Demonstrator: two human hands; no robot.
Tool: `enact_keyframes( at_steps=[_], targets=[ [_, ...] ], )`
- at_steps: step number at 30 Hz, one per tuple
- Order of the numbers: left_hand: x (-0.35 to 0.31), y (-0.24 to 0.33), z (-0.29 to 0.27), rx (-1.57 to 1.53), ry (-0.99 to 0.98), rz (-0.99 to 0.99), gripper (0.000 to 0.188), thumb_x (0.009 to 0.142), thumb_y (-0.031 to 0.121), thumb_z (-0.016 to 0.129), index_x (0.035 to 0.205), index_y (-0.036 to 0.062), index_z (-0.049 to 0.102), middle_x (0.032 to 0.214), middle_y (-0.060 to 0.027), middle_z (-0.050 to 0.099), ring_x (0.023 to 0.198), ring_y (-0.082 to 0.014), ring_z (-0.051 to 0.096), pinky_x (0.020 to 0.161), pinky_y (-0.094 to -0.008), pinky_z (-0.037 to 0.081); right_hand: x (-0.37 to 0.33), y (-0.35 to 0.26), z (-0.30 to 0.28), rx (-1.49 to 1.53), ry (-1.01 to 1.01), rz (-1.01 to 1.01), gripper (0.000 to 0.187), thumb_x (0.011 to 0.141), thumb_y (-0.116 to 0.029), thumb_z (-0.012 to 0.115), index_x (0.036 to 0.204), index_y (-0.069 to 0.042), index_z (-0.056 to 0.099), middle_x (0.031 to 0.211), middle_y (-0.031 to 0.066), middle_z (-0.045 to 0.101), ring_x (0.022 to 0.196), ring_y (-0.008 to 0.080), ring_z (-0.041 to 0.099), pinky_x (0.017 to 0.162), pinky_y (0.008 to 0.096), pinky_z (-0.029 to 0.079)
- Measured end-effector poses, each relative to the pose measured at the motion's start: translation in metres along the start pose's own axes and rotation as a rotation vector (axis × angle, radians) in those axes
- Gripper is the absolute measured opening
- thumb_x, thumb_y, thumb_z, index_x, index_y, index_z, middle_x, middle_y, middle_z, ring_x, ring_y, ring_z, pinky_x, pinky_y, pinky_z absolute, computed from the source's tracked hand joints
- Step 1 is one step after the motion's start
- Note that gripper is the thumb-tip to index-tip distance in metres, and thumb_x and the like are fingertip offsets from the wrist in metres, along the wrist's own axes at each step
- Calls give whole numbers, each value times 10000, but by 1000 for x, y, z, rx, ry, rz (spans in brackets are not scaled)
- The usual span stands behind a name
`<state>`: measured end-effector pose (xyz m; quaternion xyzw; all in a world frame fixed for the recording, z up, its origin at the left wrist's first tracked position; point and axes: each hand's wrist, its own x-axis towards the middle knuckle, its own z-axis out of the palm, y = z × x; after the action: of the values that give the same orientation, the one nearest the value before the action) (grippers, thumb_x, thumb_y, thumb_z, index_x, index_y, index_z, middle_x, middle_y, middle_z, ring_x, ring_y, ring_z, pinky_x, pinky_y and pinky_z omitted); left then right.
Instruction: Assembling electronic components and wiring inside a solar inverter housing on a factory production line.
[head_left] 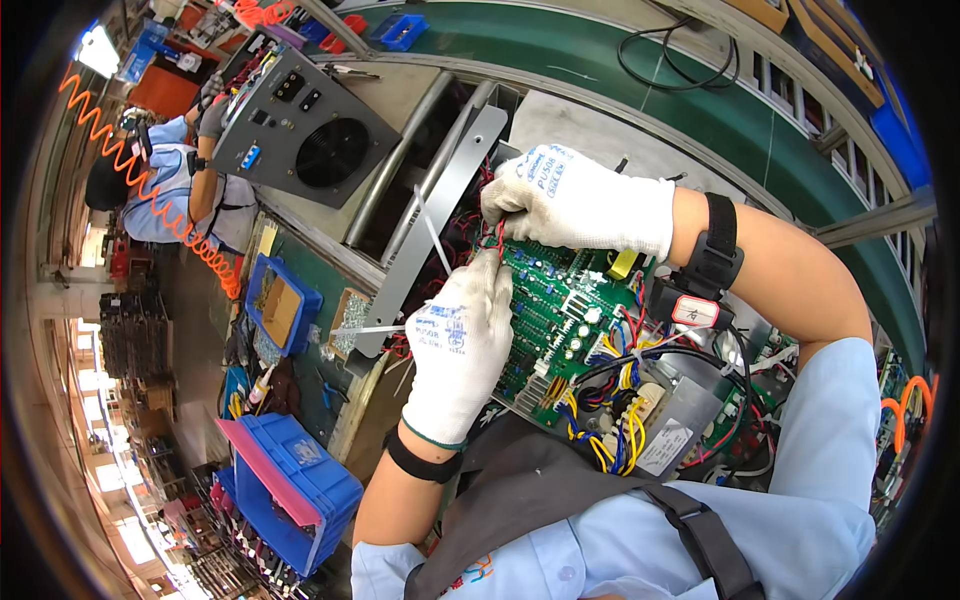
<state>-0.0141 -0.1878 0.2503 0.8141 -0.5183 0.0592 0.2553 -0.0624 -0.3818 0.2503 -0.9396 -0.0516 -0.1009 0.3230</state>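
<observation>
My right hand (pixel 570 200), in a white knit glove, is closed in a pinch around thin red and black wires (pixel 497 236). My left hand (pixel 460 335), gloved the same way, reaches up from below with its fingertips pressed together on the same wires. Both hands are over the edge of a green circuit board (pixel 560 300) inside an open metal chassis. A white cable tie (pixel 433 230) slants up from beside the left fingers. Another white strip (pixel 372 329) sticks out to the left of that hand. The exact fingertip grip is partly hidden.
A grey chassis panel (pixel 432 232) rises left of the board. Yellow and blue wire bundles (pixel 630 430) lie near my body. Left are blue bins (pixel 290 480), a tray of screws (pixel 350 320) and another unit with a fan (pixel 310 140). A co-worker (pixel 180 180) stands beyond an orange coiled hose (pixel 150 185).
</observation>
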Motion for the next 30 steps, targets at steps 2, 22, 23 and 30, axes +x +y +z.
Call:
enact_keyframes(
  at_steps=[2,22,23,30],
  targets=[
    [1,-1,1,65,6,15,183,869,175,637,1014,65,623,740,-98,646,611,-262,640,553,-340,509,2,1,-3,55,-33,-4,188,759,-162,685,887,-29,652,773,158,641,771,326,636,683,383,495],
    [16,3,-3,284,-207,-106,209,899,199,541,1038,64,620,724,-153,663,649,-317,658,600,-398,514,2,15,-6,-94,12,60,382,750,-197,648,1067,6,585,1025,191,576,1005,360,564,876,419,461],
    [16,2,-2,297,-167,-117,218,900,200,534,1048,65,620,734,-157,665,662,-324,660,614,-402,516,1,16,-5,-79,20,30,392,746,-202,651,1070,7,582,1039,193,571,1015,361,560,879,419,459],
    [9,-2,-4,253,-167,-2,166,868,150,573,1000,80,647,705,-142,657,641,-312,651,589,-397,504,5,21,0,6,-92,35,197,727,-154,613,867,-20,578,872,188,589,892,376,575,769,452,457]
  ],
)
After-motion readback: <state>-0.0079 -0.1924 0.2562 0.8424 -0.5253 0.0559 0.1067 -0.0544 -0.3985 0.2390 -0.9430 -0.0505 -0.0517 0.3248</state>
